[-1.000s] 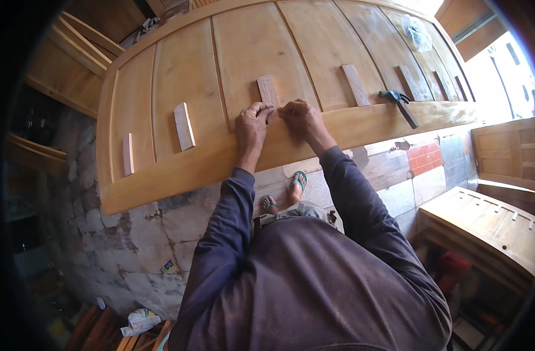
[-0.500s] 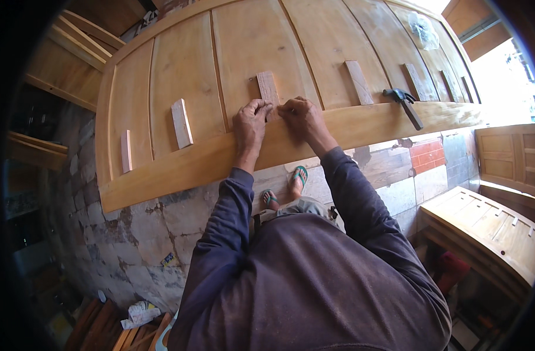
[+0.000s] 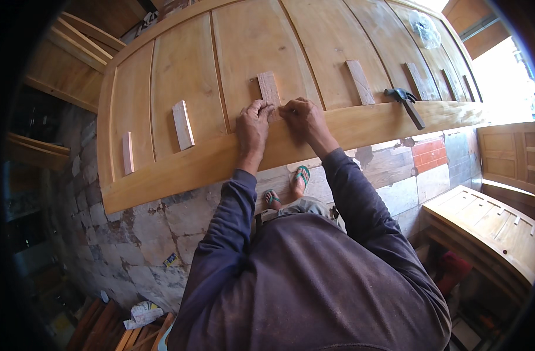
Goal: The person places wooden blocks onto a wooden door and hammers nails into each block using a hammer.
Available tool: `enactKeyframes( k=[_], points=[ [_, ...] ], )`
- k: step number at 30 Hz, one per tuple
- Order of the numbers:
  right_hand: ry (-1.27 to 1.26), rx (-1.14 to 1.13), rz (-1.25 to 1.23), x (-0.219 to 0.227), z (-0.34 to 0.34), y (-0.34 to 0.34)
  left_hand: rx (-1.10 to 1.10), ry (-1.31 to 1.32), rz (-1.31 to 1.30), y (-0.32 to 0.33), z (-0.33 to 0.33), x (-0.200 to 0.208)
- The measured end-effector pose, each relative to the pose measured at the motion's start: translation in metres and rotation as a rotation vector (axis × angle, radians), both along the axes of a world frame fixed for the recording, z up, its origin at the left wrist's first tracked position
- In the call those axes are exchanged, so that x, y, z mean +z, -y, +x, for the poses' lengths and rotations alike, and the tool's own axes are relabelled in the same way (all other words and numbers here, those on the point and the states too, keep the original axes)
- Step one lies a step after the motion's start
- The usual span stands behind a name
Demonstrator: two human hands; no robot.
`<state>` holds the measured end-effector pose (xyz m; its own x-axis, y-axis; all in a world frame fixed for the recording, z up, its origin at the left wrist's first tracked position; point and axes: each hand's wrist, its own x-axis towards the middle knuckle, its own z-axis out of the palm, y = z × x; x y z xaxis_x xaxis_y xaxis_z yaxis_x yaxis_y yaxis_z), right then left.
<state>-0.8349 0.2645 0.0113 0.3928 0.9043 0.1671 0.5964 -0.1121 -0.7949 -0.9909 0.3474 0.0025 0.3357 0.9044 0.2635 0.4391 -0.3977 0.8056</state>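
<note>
A large paneled wooden door (image 3: 244, 35) lies flat in front of me. Several short wooden strips stand in a row along its near rail, and the middle wooden strip (image 3: 268, 86) has both my hands at its near end. My left hand (image 3: 254, 124) is closed in a pinch at the strip's left side. My right hand (image 3: 306, 121) pinches in the same way at its right side. Whatever the fingertips hold, if anything, is too small to make out. A claw hammer (image 3: 406, 105) rests on the near rail to the right of my hands.
A clear plastic bag (image 3: 424, 29) lies on the door's far right part. To the lower right is a stack of smaller wooden panels (image 3: 484, 225). Wooden boards (image 3: 74, 47) lean at the upper left. Patchy tiles (image 3: 156, 240) cover the floor, with a crumpled white bag (image 3: 143, 314) at the lower left.
Both hands stay pinched at the same strip with barely any movement. The whole view has shifted very slightly.
</note>
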Motion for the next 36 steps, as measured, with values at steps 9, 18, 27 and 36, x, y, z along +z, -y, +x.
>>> enactKeyframes(
  k=[9,18,27,36],
  points=[
    [-0.016,-0.003,0.004,0.0,-0.002,0.0,0.012,-0.008,-0.028,0.001,0.0,0.001],
    [0.003,0.016,0.007,0.003,0.004,0.002,-0.049,-0.113,0.278,0.003,0.004,0.003],
    [0.212,-0.313,0.46,0.039,0.086,0.071,-0.049,-0.018,0.165,0.006,0.001,0.003],
    [0.768,-0.697,-0.547,0.011,0.267,0.178,-0.026,-0.066,0.173,0.007,0.0,0.007]
  ],
)
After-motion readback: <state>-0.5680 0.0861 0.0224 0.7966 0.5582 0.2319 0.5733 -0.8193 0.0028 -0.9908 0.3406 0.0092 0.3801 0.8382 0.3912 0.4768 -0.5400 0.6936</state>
